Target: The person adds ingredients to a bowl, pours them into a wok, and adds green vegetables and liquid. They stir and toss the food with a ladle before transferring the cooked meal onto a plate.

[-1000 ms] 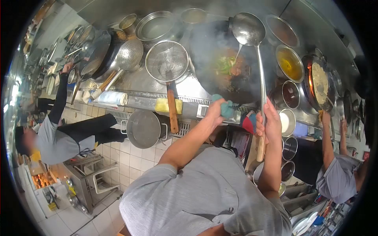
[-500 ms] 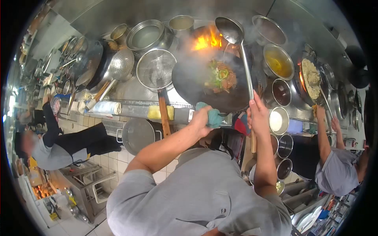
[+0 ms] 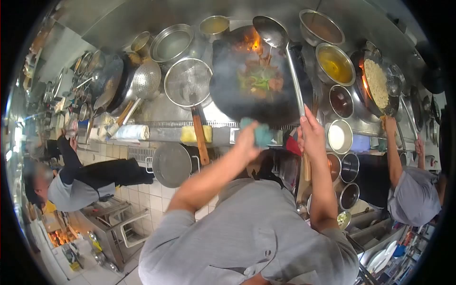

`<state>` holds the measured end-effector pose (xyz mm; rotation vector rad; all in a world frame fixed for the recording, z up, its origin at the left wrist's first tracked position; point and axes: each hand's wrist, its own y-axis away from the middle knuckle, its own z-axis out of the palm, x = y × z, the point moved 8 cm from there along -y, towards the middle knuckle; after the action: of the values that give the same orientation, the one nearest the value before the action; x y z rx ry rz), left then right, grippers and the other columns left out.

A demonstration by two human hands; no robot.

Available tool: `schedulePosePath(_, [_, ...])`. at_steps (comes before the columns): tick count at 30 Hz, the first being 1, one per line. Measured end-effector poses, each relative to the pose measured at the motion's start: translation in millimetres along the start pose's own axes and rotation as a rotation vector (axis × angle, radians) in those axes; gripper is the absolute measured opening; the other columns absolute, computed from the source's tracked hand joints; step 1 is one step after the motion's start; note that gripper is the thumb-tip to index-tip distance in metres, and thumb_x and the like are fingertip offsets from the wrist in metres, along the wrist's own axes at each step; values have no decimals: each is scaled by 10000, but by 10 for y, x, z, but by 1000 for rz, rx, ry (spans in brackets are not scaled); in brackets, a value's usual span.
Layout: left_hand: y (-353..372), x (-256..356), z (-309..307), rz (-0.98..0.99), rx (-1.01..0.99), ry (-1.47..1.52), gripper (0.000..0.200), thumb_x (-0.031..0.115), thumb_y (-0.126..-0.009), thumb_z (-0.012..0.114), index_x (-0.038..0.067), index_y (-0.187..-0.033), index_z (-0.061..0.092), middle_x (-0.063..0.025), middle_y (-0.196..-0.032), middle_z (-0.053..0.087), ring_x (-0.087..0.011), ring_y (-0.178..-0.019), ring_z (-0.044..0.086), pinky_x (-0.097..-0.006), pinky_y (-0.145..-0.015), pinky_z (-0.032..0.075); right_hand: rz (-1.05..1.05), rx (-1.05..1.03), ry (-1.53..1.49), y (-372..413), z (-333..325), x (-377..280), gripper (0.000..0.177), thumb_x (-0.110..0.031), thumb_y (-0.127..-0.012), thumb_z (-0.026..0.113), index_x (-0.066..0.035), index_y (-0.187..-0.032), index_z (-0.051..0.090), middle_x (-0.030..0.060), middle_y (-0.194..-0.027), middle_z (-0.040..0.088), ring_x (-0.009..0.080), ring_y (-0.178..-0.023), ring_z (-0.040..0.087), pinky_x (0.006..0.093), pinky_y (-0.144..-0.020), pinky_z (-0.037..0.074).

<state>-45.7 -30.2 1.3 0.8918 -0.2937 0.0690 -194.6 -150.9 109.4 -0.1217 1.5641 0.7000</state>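
My left hand (image 3: 248, 141), smeared by motion, is closed around a folded green cloth (image 3: 262, 134) at the near edge of a black wok (image 3: 230, 102). Whether the cloth grips the wok's rim or handle is hidden. Inside the wok, brown meat pieces and green vegetables (image 3: 260, 81) lie under steam, with orange flames (image 3: 254, 42) behind them. My right hand (image 3: 312, 134) is wrapped round the long handle of a steel ladle (image 3: 294, 78). Its bowl hangs over the wok's far side, and a thin stream falls from it.
A wire strainer (image 3: 188, 90) rests left of the wok, near a yellow sponge (image 3: 190, 134). To the right stand a bowl of yellow liquid (image 3: 336, 64) and several metal pots. Co-workers are on both sides; the right one (image 3: 413, 194) works at a flaming wok (image 3: 376, 85).
The wok has shifted slightly away and the food has spread out lower in it. The flames have shrunk. The ladle's bowl has moved slightly left and up.
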Motion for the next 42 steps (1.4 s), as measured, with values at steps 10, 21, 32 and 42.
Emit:
schedulePosePath(10, [-410,-508,-879,26,-29,-165,179,100,-953,564,93,-1129,593,-88,-1047,665,-258,-931,677,-432,-762,579,12,27,-57,-134,-35,91,520,-249,-1062,555,-169,-1561,433,-22,-654,473,49,-431,404,225,-354,343])
schedulePosePath(21, [-922,-36,-349,18,-61,-236,112,184,-965,582,124,-1057,600,-63,-1001,668,-226,-862,649,-392,-749,559,29,24,-91,-142,-53,238,519,-246,-1065,547,-195,-1567,424,-27,-644,459,52,-427,390,237,-354,348])
schedulePosePath(32, [-9,262,389,-74,85,-91,81,171,-965,588,94,-989,598,-82,-978,641,-238,-832,638,-417,-745,572,81,7,-145,25,-109,213,564,-223,-1055,559,-165,-1586,379,-19,-659,459,57,-425,384,236,-346,341])
schedulePosePath(42, [-765,-272,-749,7,-92,-239,240,192,-975,596,101,-1196,599,-84,-1083,682,-249,-969,680,-462,-808,569,142,-84,-467,-33,-134,218,590,-76,-982,599,-155,-1530,397,-17,-696,473,59,-443,396,237,-361,331])
